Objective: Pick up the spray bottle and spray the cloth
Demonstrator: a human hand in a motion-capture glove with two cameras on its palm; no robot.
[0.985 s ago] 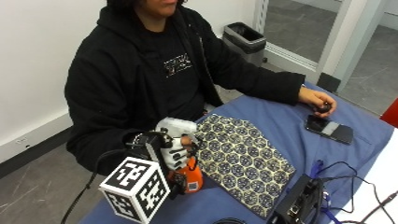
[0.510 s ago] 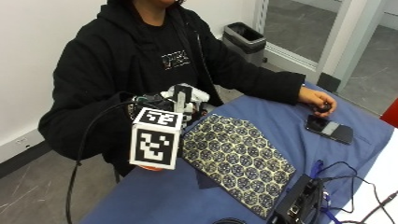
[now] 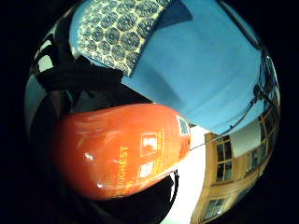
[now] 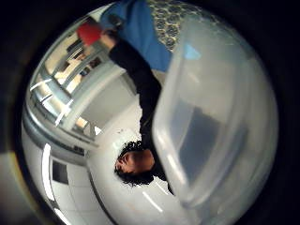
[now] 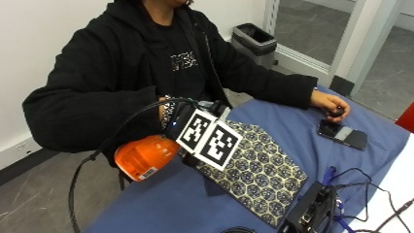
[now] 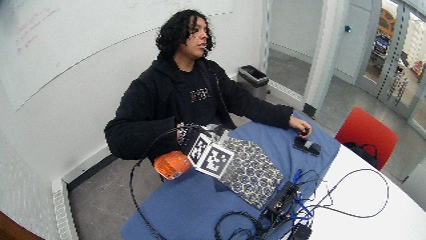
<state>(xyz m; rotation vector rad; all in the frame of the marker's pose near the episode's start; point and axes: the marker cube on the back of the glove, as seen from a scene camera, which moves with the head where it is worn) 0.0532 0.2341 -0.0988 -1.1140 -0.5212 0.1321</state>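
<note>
Orange plastic is filling my little-finger-side palm view: the spray bottle (image 5: pixel 144 157) is lying tilted in my gloved right hand (image 5: pixel 182 116), lifted clear of the blue table (image 5: pixel 271 121) with its base pointing out past the table's near edge. My fingers are curling round the bottle's upper part, though the marker is hiding most of them in the outside view. The bottle's pale translucent head is crowding the thumb-side palm view. The patterned cloth (image 5: pixel 255 167) is lying flat on the table just beside my hand, its near corner under the marker. My bare left hand (image 5: pixel 328 104) is resting on the table's far side, near a dark phone (image 5: pixel 341 134). A black box (image 5: pixel 310 211) with cables is sitting near the cloth's far corner.
</note>
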